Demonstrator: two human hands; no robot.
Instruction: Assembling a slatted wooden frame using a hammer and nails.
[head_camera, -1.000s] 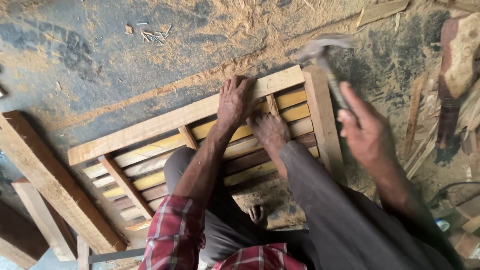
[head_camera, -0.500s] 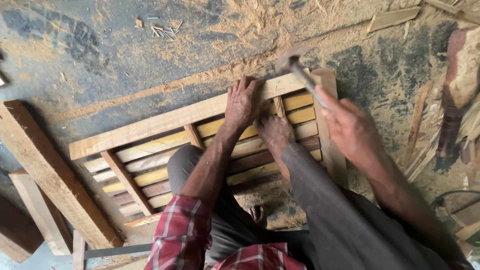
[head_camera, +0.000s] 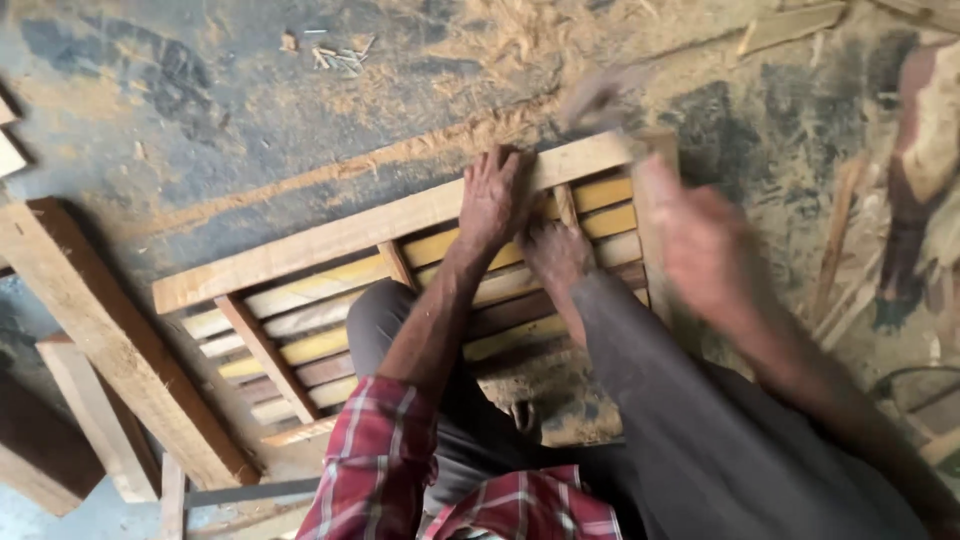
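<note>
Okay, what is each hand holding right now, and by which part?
The right hand grips a hammer by its handle, both motion-blurred. The left hand holds nothing; it presses flat on the top rail of the wooden slatted frame.

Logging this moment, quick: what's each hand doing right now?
Left hand: open, pressed flat on the wooden frame.
Right hand: closed on the blurred hammer, mid-swing.

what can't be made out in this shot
- Head view: right hand is smeared by motion blur, so its grip is unclear.
- Hammer head is only a grey blur above the wooden slatted frame.
- Whatever lies under the left hand is hidden by the palm.
- Planks at left are cut off by the edge.
</note>
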